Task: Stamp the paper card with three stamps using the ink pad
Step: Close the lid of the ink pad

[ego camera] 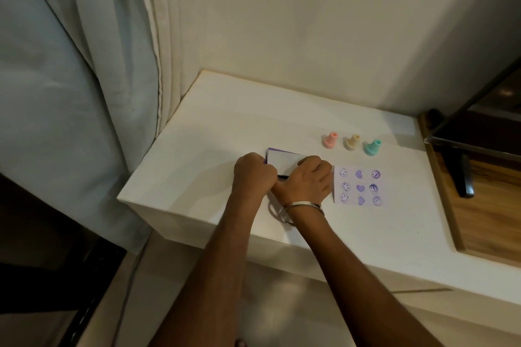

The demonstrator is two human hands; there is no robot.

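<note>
The ink pad [283, 161], a flat purple case with a pale lid, lies on the white counter [214, 132] between my hands. My left hand [253, 175] grips its left end, and my right hand [306, 180], a metal bangle on the wrist, holds its right end. To the right lies the paper card [359, 187], covered with a three-by-three grid of purple prints: smileys, hearts and round faces. Behind the card stand three stamps in a row: pink [329, 139], cream [352, 142] and teal [372, 146].
A pale curtain [84, 79] hangs at the left, close to the counter's corner. A dark screen on a stand [462, 175] sits on a wooden surface [485, 205] at the right. The wall rises right behind the counter.
</note>
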